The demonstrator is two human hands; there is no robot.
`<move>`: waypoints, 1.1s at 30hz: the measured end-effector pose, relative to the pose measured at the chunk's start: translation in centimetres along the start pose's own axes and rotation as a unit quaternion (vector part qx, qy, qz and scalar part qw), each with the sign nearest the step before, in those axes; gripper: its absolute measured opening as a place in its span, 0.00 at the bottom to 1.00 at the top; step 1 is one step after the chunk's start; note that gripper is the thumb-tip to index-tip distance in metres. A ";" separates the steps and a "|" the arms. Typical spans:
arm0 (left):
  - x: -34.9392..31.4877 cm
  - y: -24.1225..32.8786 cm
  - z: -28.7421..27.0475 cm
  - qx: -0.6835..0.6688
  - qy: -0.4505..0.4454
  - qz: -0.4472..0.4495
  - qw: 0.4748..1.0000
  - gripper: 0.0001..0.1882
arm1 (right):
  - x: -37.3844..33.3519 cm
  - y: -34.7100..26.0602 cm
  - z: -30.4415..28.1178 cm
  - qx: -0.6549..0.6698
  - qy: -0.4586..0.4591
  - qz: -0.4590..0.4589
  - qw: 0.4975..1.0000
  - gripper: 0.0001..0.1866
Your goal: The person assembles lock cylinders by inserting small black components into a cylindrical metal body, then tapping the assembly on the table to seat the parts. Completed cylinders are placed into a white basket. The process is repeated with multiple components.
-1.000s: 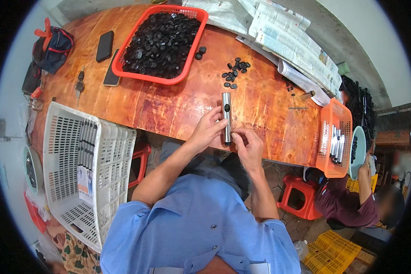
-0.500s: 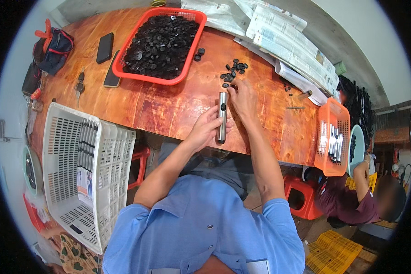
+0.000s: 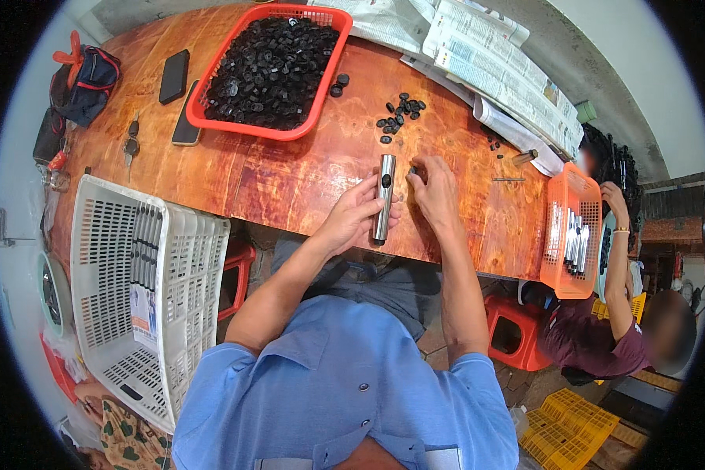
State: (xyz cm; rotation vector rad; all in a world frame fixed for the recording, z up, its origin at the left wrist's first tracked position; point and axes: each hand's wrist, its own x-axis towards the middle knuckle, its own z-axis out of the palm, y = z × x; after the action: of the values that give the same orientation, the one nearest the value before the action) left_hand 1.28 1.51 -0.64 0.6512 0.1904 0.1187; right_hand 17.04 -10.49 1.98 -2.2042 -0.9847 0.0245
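A shiny silver metal tube (image 3: pixel 385 207), with a black oval spot on its upper half and a dark lower end, is gripped upright in my left hand (image 3: pixel 356 213), thumb across its front. To the tube's right, my right hand (image 3: pixel 436 192) is closed in a pinch, and a small dark piece shows at its fingertips, apart from the tube. Its exact kind is too small to make out. Beyond both hands lies a loose group of small black oval pieces (image 3: pixel 399 114) on the wooden table (image 3: pixel 290 180).
A red basket (image 3: pixel 315 117) full of black pieces stands at the far left, beside two phones and keys (image 3: pixel 131 146). An orange basket (image 3: pixel 554 243) of silver tubes sits at right, near a co-worker's arm (image 3: pixel 620 251). A white crate (image 3: pixel 188 290) stands at left; newspapers (image 3: pixel 497 63) lie behind.
My right hand has drawn back from beside the black pieces, toward me and slightly right, with a small dark piece now showing. The co-worker's hand has reached farther away. My left hand still holds the tube.
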 end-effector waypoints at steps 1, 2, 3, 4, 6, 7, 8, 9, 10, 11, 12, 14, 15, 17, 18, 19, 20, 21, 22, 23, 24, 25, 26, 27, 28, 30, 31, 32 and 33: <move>0.0 0.0 0.1 0.009 0.005 -0.003 1.000 0.30 | -0.1 0.1 0.0 -0.001 -0.006 0.006 1.000 0.11; -0.1 0.0 0.1 0.018 0.010 -0.006 1.000 0.30 | -0.1 0.2 -0.1 -0.001 -0.013 0.012 1.000 0.11; -0.1 0.1 0.2 0.027 0.015 -0.009 0.999 0.31 | -0.1 0.3 -0.2 -0.001 -0.019 0.018 1.000 0.11; -0.1 0.2 0.3 0.030 0.019 -0.014 0.999 0.31 | -0.2 0.3 -0.3 -0.002 -0.019 0.018 1.000 0.11; -0.1 0.3 0.8 0.035 0.022 -0.026 0.999 0.32 | -0.4 0.5 -0.8 -0.007 -0.014 0.020 1.000 0.11; 0.0 0.2 0.7 0.035 0.024 -0.023 0.999 0.32 | -0.6 0.7 -1.0 0.012 0.002 0.034 0.999 0.11; -0.3 0.2 0.2 0.035 0.024 -0.021 0.999 0.32 | -0.8 1.0 -1.1 0.030 0.020 0.049 0.998 0.10; -0.2 -0.1 0.2 0.027 0.019 -0.021 0.999 0.32 | -1.0 1.6 -2.0 0.038 0.037 0.066 0.996 0.10; -0.2 -0.1 0.2 0.034 0.031 -0.022 0.999 0.32 | -1.1 3.1 -3.0 -0.016 0.067 0.055 0.996 0.10; -0.3 -0.1 0.3 0.041 0.032 -0.021 0.998 0.31 | -1.0 5.1 -4.3 -0.071 0.095 0.045 0.992 0.09; -0.3 0.1 0.3 0.048 0.034 -0.018 0.998 0.31 | -0.8 6.6 -5.8 -0.123 0.121 0.033 0.984 0.09; -0.4 0.2 0.6 0.048 0.032 -0.019 0.998 0.30 | -0.7 8.3 -9.3 -0.223 0.124 0.061 0.965 0.10; -0.3 0.3 0.7 0.048 0.030 -0.021 0.998 0.29 | -0.6 10.3 -10.8 -0.255 0.121 0.063 0.957 0.12; -0.1 0.2 0.4 0.057 0.023 -0.027 0.998 0.29 | -0.4 13.5 -12.7 -0.302 0.107 0.037 0.947 0.13; 0.0 0.1 0.3 0.062 0.022 -0.028 0.997 0.29 | -0.1 14.3 -13.2 -0.317 0.096 0.009 0.944 0.13; 0.0 0.1 0.4 0.062 0.023 -0.027 0.997 0.29 | 0.1 14.9 -13.5 -0.331 0.084 -0.019 0.940 0.13; 0.0 0.1 0.4 0.063 0.019 -0.026 0.997 0.29 | 0.3 15.6 -13.7 -0.335 0.051 -0.035 0.940 0.12; 0.0 0.1 0.3 0.063 0.018 -0.024 0.998 0.29 | 0.7 15.6 -13.7 -0.337 0.016 -0.052 0.940 0.11; 0.0 0.1 0.2 0.064 0.017 -0.022 0.998 0.29 | 0.8 15.6 -13.8 -0.339 -0.019 -0.069 0.938 0.10; 0.0 0.1 0.4 0.063 0.017 -0.022 0.998 0.29 | 0.8 15.6 -13.8 -0.353 -0.034 -0.070 0.932 0.09; -0.2 0.2 0.5 0.065 0.020 -0.022 0.997 0.29 | 0.9 15.2 -13.5 -0.363 -0.049 -0.072 0.928 0.08; -0.3 0.3 0.6 0.066 0.022 -0.022 0.997 0.29 | 0.9 14.8 -13.3 -0.374 -0.065 -0.074 0.922 0.06; -0.2 0.3 0.6 0.067 0.018 -0.022 0.997 0.29 | 0.7 14.3 -13.4 -0.370 -0.080 -0.055 0.924 0.08; -0.2 0.3 0.5 0.069 0.016 -0.022 0.997 0.29 | 0.4 13.3 -13.6 -0.364 -0.097 -0.036 0.926 0.09; -0.2 0.3 0.4 0.070 0.014 -0.019 0.997 0.29 | 0.2 12.4 -13.7 -0.359 -0.112 -0.020 0.927 0.10; -0.3 0.2 0.3 0.066 0.015 -0.023 0.997 0.29 | -0.7 11.5 -13.2 -0.272 -0.026 -0.026 0.962 0.10; -0.2 0.2 0.3 0.064 0.014 -0.025 0.998 0.29 | -1.1 11.3 -13.0 -0.193 0.020 -0.009 0.981 0.09; -0.2 0.2 0.3 0.063 0.013 -0.027 0.998 0.29 | -1.6 11.1 -12.7 -0.113 0.065 0.008 0.991 0.09; -0.2 0.2 0.4 0.066 0.015 -0.029 0.997 0.29 | -2.2 10.7 -12.3 0.015 0.088 0.101 0.991 0.09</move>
State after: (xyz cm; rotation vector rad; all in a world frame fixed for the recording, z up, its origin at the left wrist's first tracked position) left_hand 1.19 1.42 -0.15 0.7757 0.2469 0.0599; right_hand 25.91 -24.19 4.00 -2.2269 -0.6600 -0.0609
